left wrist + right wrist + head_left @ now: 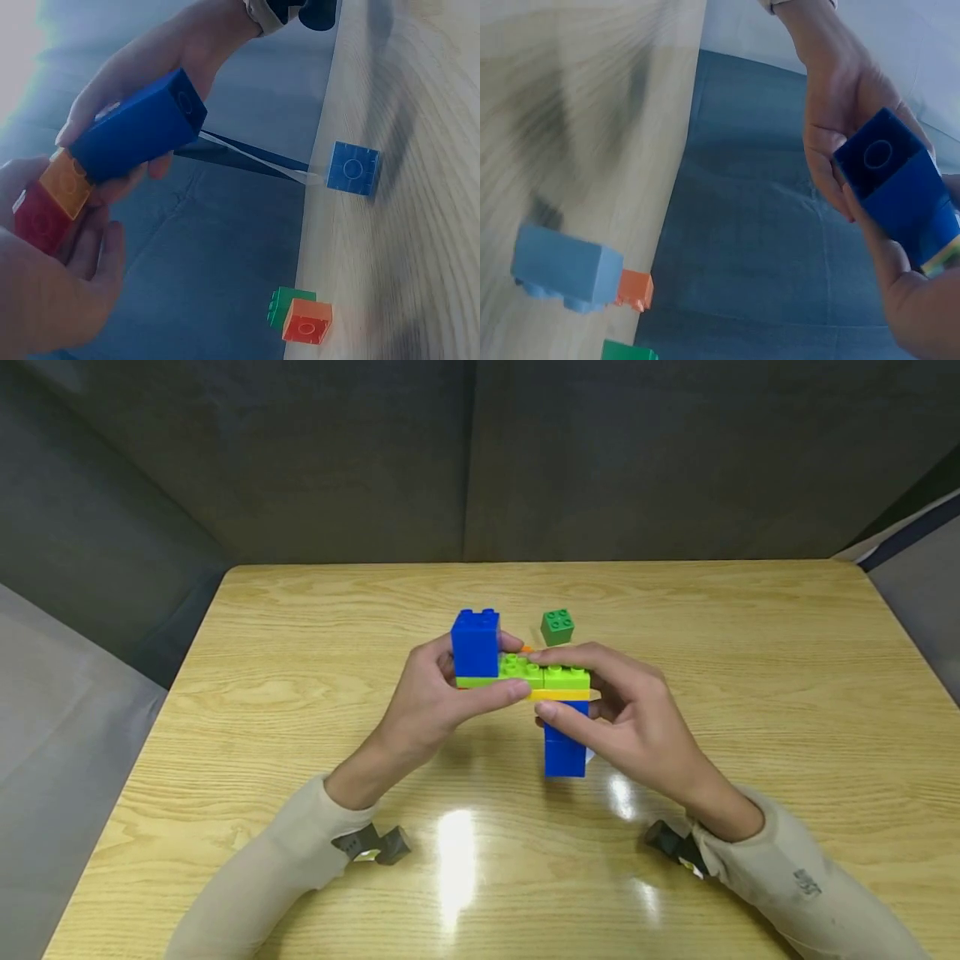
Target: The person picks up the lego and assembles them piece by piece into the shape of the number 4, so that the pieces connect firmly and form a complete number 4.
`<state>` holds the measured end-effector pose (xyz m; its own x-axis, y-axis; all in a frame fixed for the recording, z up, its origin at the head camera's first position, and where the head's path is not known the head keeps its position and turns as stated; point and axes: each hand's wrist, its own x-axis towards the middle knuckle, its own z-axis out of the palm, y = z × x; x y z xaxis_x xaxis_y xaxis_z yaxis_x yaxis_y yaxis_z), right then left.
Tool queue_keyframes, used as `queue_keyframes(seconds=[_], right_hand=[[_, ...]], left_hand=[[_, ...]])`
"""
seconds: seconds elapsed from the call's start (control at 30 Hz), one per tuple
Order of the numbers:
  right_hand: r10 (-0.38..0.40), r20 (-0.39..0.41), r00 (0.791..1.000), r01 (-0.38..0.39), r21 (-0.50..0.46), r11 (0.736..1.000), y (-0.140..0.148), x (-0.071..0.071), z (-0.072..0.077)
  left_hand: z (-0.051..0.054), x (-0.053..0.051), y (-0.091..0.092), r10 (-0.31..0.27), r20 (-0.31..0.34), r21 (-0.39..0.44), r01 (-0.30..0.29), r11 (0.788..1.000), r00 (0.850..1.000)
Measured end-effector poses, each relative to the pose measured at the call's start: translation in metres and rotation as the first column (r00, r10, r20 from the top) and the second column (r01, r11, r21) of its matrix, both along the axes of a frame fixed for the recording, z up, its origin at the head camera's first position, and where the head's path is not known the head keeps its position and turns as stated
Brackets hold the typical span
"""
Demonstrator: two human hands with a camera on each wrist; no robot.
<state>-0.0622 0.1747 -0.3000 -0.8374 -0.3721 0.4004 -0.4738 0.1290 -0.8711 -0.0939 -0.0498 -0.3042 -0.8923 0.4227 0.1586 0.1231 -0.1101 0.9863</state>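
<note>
Over table (300, 610), both hands (427, 693) (630, 714) grip brick assembly (536, 675): lime layer, blue above and below.

in head view, brick stack (534, 676) partly covered, orange brick (527, 649) mostly hidden, right wrist view crops green brick (627, 351)

joined multicoloured plastic brick shape (521, 672): blue, lime, yellow, red
small green cube-shaped plastic brick (557, 628): plain green
flat yellow-brown wood-look table (300, 652): darker wavy grain
beige cloth right sleeve (780, 868): dark print
</note>
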Motion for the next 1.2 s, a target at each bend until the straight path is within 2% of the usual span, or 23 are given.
queue_keyframes(seconds=[0.2, 0.3, 0.4, 0.57, 0.67, 0.8, 0.9, 1.07, 1.2], right_hand=[[-0.018, 0.104, 0.994, 0.006, 0.117, 0.993, 0.003, -0.003, 0.003], [-0.014, 0.105, 0.994, -0.001, 0.138, 0.99, 0.008, -0.006, 0.005], [-0.024, 0.088, 0.996, 0.014, 0.11, 0.994, 0.014, -0.014, 0.006], [-0.111, 0.075, 0.991, 0.106, 0.073, 0.992, 0.025, -0.03, 0.004], [-0.187, 0.068, 0.98, 0.175, 0.154, 0.972, 0.032, -0.04, -0.002], [-0.224, 0.059, 0.973, 0.194, 0.322, 0.927, 0.042, -0.057, -0.016], [-0.211, 0.063, 0.975, 0.161, 0.45, 0.879, 0.049, -0.069, -0.027], [-0.176, 0.113, 0.978, 0.064, 0.64, 0.766, 0.052, -0.087, -0.04], [-0.129, 0.139, 0.982, -0.011, 0.72, 0.694, 0.047, -0.097, -0.045]], left_hand=[[-0.002, -0.005, 0.001, 0.078, 0.089, 0.023, -0.081, 0.996, 0.993], [-0.003, -0.009, 0.0, 0.118, 0.13, 0.058, -0.127, 0.99, 0.984], [-0.002, -0.012, -0.001, 0.155, 0.157, 0.098, -0.172, 0.98, 0.975], [0.0, -0.018, -0.005, 0.187, 0.188, 0.173, -0.22, 0.96, 0.964], [0.0, -0.02, -0.005, 0.179, 0.203, 0.228, -0.224, 0.948, 0.963], [-0.002, -0.023, -0.004, 0.18, 0.219, 0.26, -0.235, 0.937, 0.959], [-0.004, -0.024, -0.003, 0.188, 0.228, 0.26, -0.246, 0.934, 0.955], [-0.005, -0.023, -0.003, 0.189, 0.234, 0.263, -0.249, 0.932, 0.954], [-0.006, -0.023, -0.004, 0.177, 0.215, 0.274, -0.234, 0.933, 0.96]])
